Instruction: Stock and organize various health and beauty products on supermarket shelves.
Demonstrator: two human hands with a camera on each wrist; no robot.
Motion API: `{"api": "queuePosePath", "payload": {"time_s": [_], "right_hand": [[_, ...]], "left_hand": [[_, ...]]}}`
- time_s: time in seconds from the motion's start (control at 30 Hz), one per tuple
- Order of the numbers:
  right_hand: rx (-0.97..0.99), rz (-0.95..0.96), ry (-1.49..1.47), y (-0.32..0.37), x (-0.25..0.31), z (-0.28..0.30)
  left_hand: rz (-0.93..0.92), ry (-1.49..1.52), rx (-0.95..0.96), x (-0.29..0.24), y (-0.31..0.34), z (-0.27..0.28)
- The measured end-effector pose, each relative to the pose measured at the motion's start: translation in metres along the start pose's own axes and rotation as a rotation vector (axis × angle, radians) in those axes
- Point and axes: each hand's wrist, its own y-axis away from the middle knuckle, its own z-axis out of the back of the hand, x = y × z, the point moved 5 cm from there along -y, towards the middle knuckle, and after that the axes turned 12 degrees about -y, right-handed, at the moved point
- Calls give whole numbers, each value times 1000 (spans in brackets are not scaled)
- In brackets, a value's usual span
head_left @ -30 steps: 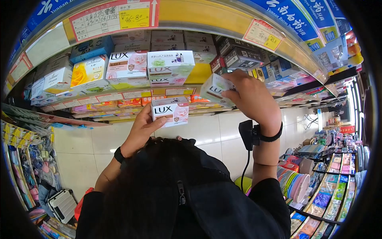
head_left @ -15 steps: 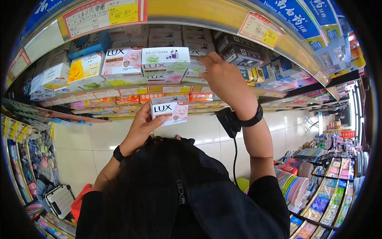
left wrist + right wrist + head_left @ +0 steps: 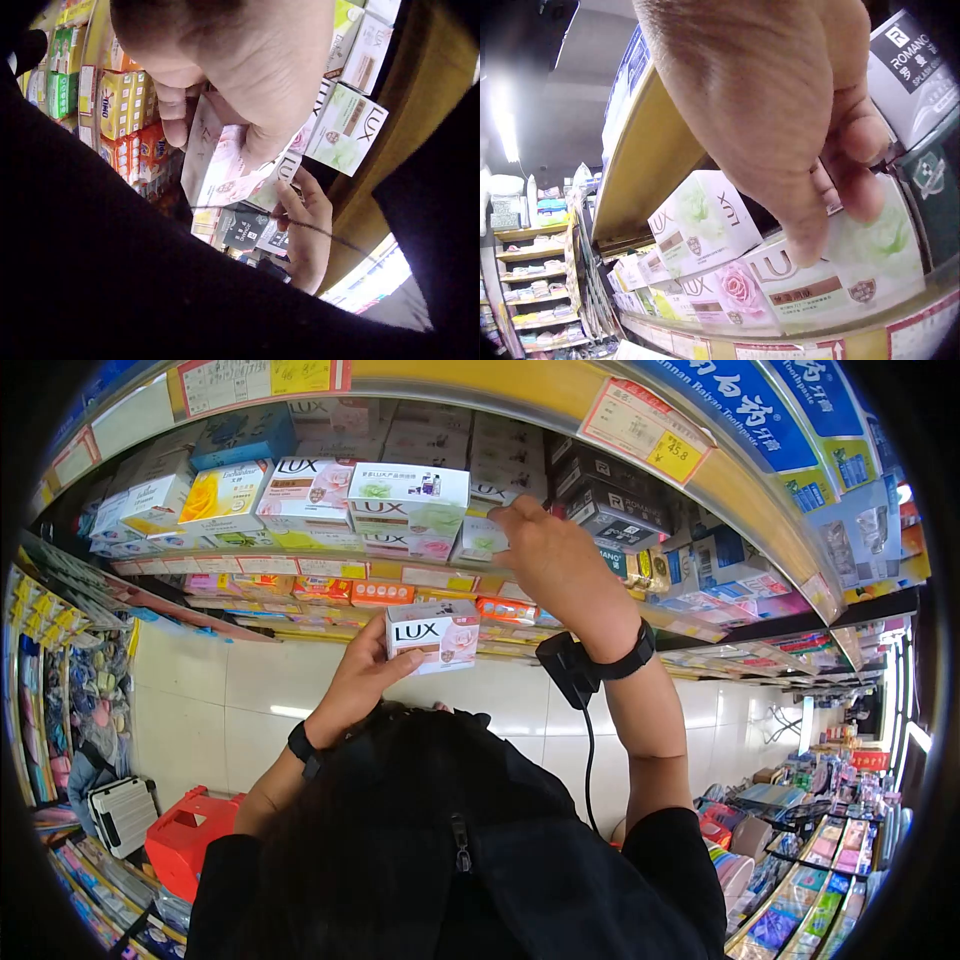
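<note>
The left hand (image 3: 365,678) grips a white LUX box with a pink rose (image 3: 434,642) by its left side, thumb across the front, below the shelf edge. On the shelf, the right hand (image 3: 560,565) has its thumb and fingers on a green-flower LUX box (image 3: 482,540). In the right wrist view the thumb of that hand (image 3: 780,112) lies on the front of this box (image 3: 840,277), fingers over its top. Directly to its left stand two stacked LUX boxes, a green one (image 3: 408,510) over a pink one.
Yellow-rose boxes (image 3: 225,492) stand farther left, dark Romano boxes (image 3: 618,515) to the right. A shelf edge with price tags (image 3: 648,432) overhangs the boxes. Orange packs (image 3: 382,592) sit on a lower shelf. A red container (image 3: 190,842) and a silver case (image 3: 124,816) are on the floor.
The right hand has moved left from in front of the shelf and set its green LUX box beside the stack, still touching it. The left hand keeps its grip on the rose box, nearly still.
</note>
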Motion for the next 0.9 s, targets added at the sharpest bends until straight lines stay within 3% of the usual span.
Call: {"api": "queuePosePath", "payload": {"time_s": [0.23, 0.47, 0.53, 0.63, 0.77, 0.9], "right_hand": [[15, 20, 0, 2, -2, 9], [-264, 72, 111, -26, -12, 25], [-457, 257, 276, -35, -14, 13], [-309, 185, 360, -46, -23, -2], [-252, 113, 359, -53, -25, -1], [-130, 92, 258, -53, -33, 3]], "left_hand": [[-13, 4, -50, -1, 4, -15], [-36, 15, -61, 4, 6, -20], [-21, 13, -68, 1, 7, -21], [-27, 18, -83, -1, 9, -18], [-22, 23, -90, -1, 12, -12], [-41, 46, -78, -4, 11, -9]]}}
